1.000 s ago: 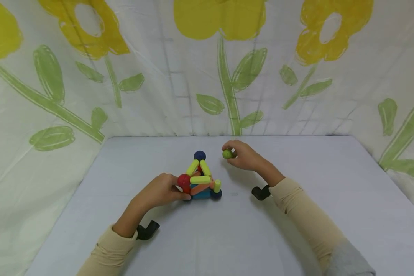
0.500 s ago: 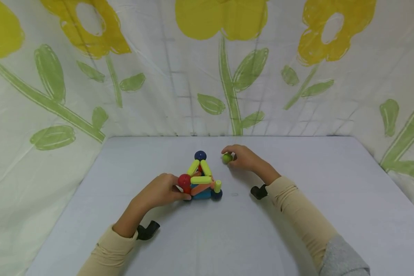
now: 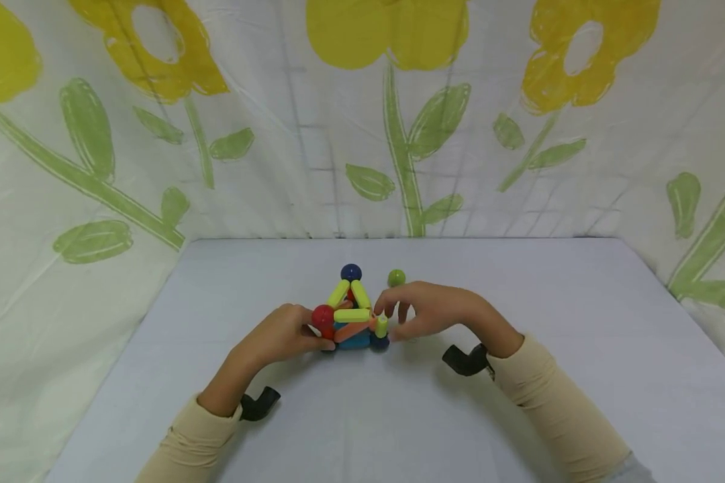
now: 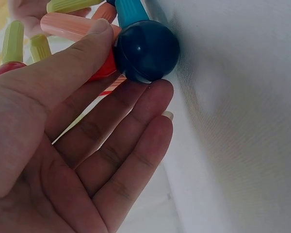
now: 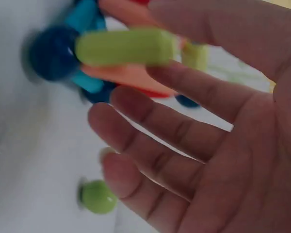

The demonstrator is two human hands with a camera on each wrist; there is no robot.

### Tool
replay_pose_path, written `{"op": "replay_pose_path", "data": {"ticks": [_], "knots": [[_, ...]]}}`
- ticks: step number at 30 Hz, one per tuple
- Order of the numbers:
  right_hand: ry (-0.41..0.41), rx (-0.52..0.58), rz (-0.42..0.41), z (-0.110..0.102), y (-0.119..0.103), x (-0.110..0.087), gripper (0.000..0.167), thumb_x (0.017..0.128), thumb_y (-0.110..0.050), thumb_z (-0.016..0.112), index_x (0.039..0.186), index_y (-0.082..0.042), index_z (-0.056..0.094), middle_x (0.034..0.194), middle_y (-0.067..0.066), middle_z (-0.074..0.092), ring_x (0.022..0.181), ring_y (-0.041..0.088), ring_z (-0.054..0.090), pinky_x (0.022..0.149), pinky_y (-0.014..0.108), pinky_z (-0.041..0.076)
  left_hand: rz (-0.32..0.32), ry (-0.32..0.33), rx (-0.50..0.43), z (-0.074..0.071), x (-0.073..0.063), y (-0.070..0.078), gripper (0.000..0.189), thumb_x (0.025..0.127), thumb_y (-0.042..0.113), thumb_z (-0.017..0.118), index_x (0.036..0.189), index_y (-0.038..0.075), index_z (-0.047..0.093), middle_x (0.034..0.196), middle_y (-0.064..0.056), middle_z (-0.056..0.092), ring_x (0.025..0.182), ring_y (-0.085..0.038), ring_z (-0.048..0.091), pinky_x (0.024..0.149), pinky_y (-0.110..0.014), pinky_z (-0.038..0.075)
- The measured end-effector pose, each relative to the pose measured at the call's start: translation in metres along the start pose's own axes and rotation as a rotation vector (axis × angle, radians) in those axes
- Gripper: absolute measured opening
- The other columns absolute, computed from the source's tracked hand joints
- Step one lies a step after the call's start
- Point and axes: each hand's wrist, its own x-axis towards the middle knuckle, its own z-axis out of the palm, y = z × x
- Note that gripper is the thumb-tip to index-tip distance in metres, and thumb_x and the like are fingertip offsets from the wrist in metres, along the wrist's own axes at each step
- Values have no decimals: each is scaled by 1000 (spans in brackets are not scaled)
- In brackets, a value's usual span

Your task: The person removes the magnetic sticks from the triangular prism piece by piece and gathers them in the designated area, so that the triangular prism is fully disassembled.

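A toy model of magnetic building sticks and balls (image 3: 352, 315) stands on the table, a red ball (image 3: 323, 317) at its left and a blue ball (image 3: 350, 272) at its peak. My left hand (image 3: 280, 332) pinches the model's lower left corner, thumb and fingers around a red stick (image 4: 106, 65) just above a dark blue ball (image 4: 146, 51). Over the right corner, my right hand (image 3: 429, 310) has its fingers spread, thumb and index finger on either side of an upright yellow-green stick (image 5: 126, 47). A green ball (image 3: 397, 277) lies loose behind that hand.
The white table (image 3: 362, 416) ends at the back against a hanging sheet (image 3: 314, 134) printed with yellow flowers. A black wrist mount (image 3: 466, 360) sticks out under the right forearm, and a similar black mount (image 3: 260, 404) under the left.
The right hand has set the green ball down on the table, let go of it and come forward to the model's right corner. The left hand keeps its place.
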Motion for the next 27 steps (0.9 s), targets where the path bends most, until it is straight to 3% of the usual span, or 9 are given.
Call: {"op": "replay_pose_path", "data": {"ticks": [2,4,8,14,22,27], "knots": [[19,7,-3,9,-4,-2,20,94,-19,71,113,-11,68,107,-5,66,92,14,63,81,35,54,-4,0,-2,0,0,0,17,84,21,83,89,7,76,82,2,73,71,-7,66,63,-25,53],[108,-7,18,20,-5,-4,13,94,-22,73,104,-14,71,96,-10,67,85,10,62,76,31,54,-9,-1,-5,0,-1,0,17,84,22,83,89,7,76,82,2,73,70,-7,66,62,-25,53],[231,-49,92,31,1,-19,2,91,-13,72,93,-15,71,85,-12,66,78,8,61,72,30,54,-11,-10,-14,0,-2,1,17,85,21,83,89,6,76,83,2,73,70,-7,66,62,-25,53],[241,-182,174,35,12,-34,8,85,-5,75,88,-12,74,86,-11,68,82,11,63,75,33,54,2,-10,-15,-1,0,1,17,85,21,83,90,6,76,83,2,73,71,-7,66,62,-26,53],[267,-251,168,48,18,-23,7,84,-9,80,89,-13,77,85,-10,68,81,10,62,73,28,51,6,-9,-15,-1,0,0,18,85,22,83,90,6,77,83,1,73,70,-6,66,61,-26,53],[272,-241,255,50,19,-20,7,84,-7,80,89,-10,75,83,-7,68,77,10,61,70,29,51,4,-11,-13,0,1,0,18,85,21,83,90,5,77,83,1,73,69,-6,65,61,-25,53]]}}
